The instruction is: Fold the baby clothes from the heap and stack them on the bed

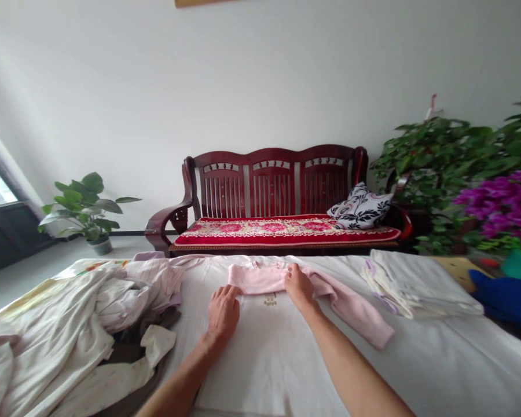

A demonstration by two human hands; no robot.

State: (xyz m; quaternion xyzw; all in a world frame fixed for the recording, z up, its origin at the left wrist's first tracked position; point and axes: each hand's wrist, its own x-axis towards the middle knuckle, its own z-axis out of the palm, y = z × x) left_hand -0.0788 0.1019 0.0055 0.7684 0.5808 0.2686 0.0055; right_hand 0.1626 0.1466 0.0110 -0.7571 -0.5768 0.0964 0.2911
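A long-sleeved shirt (267, 341) lies spread out, with a white body, a small gold-brown print and pink sleeves. One pink sleeve (256, 280) is folded across the top of the chest, below the neckline. The other sleeve (360, 313) stretches out to the lower right. At the left end of the folded sleeve is my left hand (223, 313), its bent fingers closed on the edge of the cloth. My right hand (299, 284) pinches the pink cloth near the neckline's right side. My right fingertips are partly hidden.
A loose heap of clothes (69, 330) covers the left of the white-sheeted table (451, 359). Folded clothes (417, 284) are stacked at the right, beside blue cloth (503, 301). Behind stand a wooden bench (271, 182) with a cushion (362, 207), a potted plant (91, 208) and purple flowers (503, 202).
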